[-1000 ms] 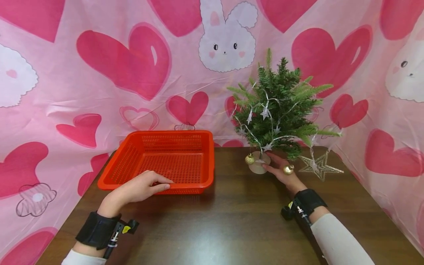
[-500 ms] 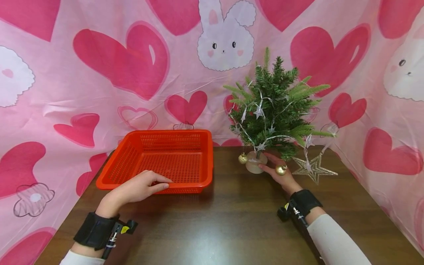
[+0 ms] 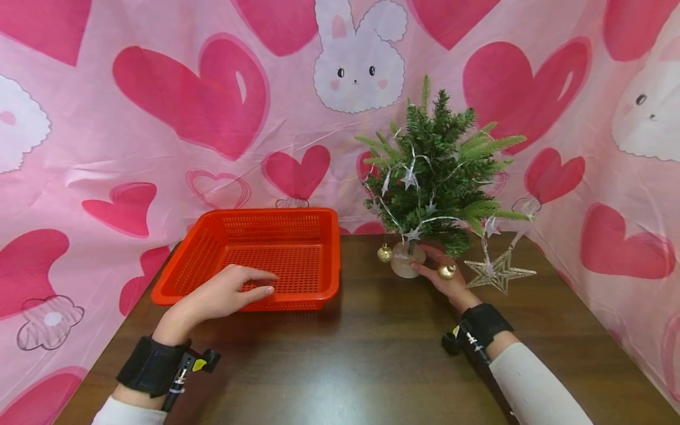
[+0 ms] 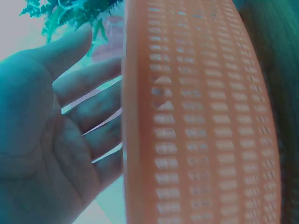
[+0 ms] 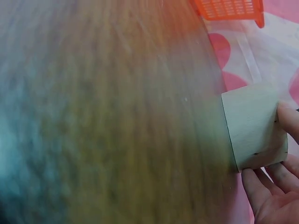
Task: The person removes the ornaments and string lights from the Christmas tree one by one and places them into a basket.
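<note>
My left hand (image 3: 225, 292) hovers at the near rim of a red-orange plastic basket (image 3: 332, 286), its thumb and fingers spread apart. The left wrist view has the fingers reaching behind the perforated basket wall (image 4: 196, 116), with the thumb off the rim. A small artificial Christmas tree (image 3: 441, 171), strung with star lights, stands at the back right. My right hand (image 3: 445, 280) grips its round wooden base (image 3: 406, 264) from the right. Up close, thumb and fingers hold the base (image 5: 254, 126) on opposite sides.
Gold baubles hang low on the tree, one bauble (image 3: 385, 253) left of the base and another bauble (image 3: 447, 271) in front of the right hand. A glittery gold star (image 3: 499, 271) lies right of the tree. Pink heart-print cloth (image 3: 297, 124) closes the back and sides of the brown table (image 3: 340, 360).
My left hand has loosened from the basket's rim and lifted slightly, thumb and fingers parting. The tree and my right hand have shifted slightly left.
</note>
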### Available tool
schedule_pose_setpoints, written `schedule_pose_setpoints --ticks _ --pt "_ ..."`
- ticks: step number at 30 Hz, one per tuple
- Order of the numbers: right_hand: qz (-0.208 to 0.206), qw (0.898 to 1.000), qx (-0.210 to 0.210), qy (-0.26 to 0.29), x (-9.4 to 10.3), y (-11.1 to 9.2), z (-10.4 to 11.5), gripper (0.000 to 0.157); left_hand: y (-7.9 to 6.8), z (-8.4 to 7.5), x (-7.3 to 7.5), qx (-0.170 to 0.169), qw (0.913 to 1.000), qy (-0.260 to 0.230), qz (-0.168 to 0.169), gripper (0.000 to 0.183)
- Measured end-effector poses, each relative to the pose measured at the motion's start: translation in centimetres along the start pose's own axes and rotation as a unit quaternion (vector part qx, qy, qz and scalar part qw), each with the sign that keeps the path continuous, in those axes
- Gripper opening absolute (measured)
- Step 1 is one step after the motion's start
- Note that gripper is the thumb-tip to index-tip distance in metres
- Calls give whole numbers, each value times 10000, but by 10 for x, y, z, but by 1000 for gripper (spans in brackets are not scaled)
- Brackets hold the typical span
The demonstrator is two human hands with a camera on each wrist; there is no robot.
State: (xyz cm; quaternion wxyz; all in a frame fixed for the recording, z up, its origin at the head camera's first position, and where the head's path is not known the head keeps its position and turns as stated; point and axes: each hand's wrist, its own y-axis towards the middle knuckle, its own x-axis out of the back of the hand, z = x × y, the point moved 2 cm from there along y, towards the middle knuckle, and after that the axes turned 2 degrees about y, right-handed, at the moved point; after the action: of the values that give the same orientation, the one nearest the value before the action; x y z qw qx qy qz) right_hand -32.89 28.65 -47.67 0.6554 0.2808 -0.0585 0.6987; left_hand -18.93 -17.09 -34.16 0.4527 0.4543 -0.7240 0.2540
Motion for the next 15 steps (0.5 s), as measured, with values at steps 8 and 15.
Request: schedule_pose_setpoints --ticks 8,15 --pt "8 9996 -298 -26 1 -5 12 61 41 -53 3 -473 9956 37 -802 39" --pt "-76 9995 -165 252 3 -10 28 56 80 -101 -6 -737 9892 -166 -1254 45"
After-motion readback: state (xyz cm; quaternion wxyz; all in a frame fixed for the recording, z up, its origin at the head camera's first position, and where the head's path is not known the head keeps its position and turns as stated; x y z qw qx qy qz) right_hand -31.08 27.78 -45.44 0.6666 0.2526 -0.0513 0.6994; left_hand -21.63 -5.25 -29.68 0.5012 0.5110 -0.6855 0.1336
